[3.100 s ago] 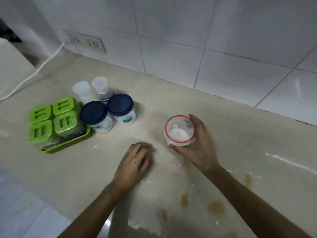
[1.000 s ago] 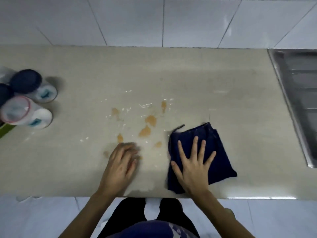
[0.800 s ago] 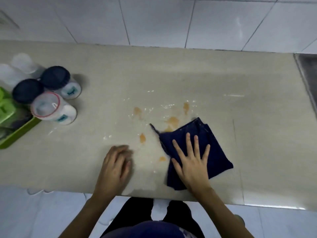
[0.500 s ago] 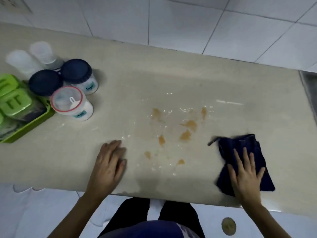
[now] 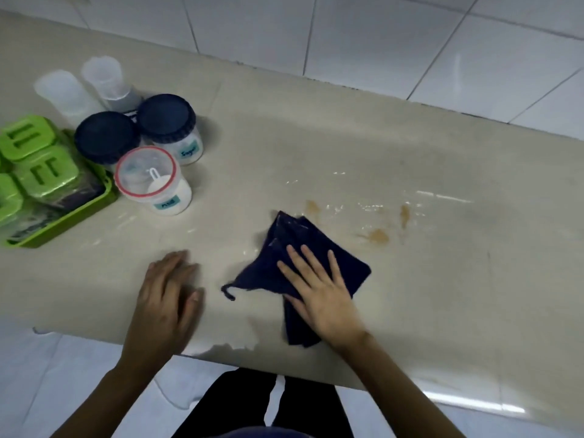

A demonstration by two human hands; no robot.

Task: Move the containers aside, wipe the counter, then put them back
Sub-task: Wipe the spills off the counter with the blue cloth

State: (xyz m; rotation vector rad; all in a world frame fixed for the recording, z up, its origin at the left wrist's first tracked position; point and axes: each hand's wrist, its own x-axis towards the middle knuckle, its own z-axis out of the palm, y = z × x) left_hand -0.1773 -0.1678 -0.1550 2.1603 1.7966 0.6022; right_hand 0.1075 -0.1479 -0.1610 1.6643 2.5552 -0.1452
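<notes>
My right hand lies flat with fingers spread on a folded dark blue cloth on the beige counter. My left hand rests palm down on the counter near its front edge, holding nothing. Brown stains and white streaks mark the surface just right of the cloth. At the left stand a red-rimmed clear jar, two blue-lidded jars, two clear tumblers and a green tray with green-lidded boxes.
A white tiled wall runs along the back of the counter. The counter's front edge is close to my body, with white floor tiles below.
My right hand has slid the cloth leftward across the stains, from the right side to the middle of the counter. The left hand has stayed in place.
</notes>
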